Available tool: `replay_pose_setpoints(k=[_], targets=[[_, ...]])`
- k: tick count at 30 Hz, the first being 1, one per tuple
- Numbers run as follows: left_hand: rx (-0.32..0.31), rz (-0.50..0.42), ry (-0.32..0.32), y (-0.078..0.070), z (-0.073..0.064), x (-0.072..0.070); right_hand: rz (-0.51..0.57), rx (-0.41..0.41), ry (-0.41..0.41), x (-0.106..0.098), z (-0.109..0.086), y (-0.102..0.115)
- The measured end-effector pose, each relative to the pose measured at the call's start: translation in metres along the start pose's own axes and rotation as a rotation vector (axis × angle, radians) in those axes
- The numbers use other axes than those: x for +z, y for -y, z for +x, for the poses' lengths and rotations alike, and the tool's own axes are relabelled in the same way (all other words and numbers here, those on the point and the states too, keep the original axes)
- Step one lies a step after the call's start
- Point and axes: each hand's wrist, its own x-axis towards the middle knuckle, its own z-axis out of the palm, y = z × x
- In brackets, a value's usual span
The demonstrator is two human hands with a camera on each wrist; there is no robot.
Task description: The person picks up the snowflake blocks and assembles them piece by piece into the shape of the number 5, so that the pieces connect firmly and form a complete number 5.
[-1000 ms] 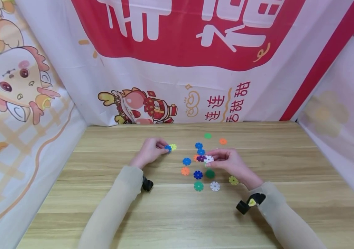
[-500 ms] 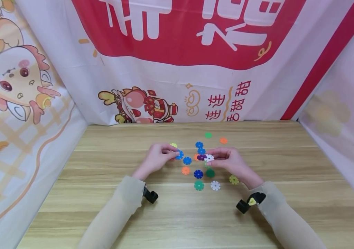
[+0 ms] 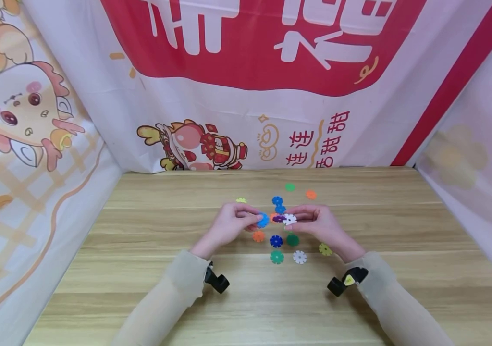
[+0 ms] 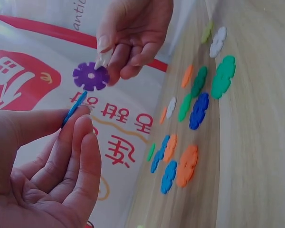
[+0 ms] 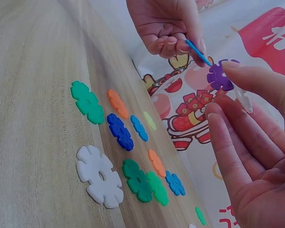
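My left hand (image 3: 232, 223) pinches a light blue notched snowflake disc (image 3: 263, 220) between thumb and fingertips, edge-on in the left wrist view. My right hand (image 3: 320, 224) holds a white snowflake disc (image 3: 289, 219), with a purple snowflake disc (image 4: 90, 77) joined to it on the side facing my left hand. In the right wrist view, the edge of the light blue disc meets the rim of the purple one; whether it sits in a slot I cannot tell. Both hands are raised above the wooden table (image 3: 254, 302).
Loose discs lie flat below and around my hands: dark blue (image 3: 276, 241), orange (image 3: 258, 236), dark green (image 3: 292, 240), green (image 3: 277, 257), white (image 3: 300, 257) and yellow (image 3: 325, 249). Two blue discs (image 3: 278, 204) lie farther back. A printed cloth (image 3: 246, 105) hangs behind the table.
My left hand has carried the light blue disc rightward from beside the yellow-green disc to the purple one. My right hand has stayed nearly still.
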Motion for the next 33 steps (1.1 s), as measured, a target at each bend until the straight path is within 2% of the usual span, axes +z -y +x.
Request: replay_pose_setpoints(k=[11, 19, 33], targets=[[-0.004, -0.045, -0.025, -0.003, 0.000, 0.011, 0.019, -0.024, 0.017, 0.004, -0.001, -0.002], [0.000, -0.054, -0.011, -0.002, 0.001, 0.012, 0.051, -0.041, 0.006, 0.009, 0.000, -0.001], [-0.002, -0.078, -0.011, -0.002, 0.000, 0.014, 0.018, -0.181, -0.064, 0.020, 0.004, -0.009]])
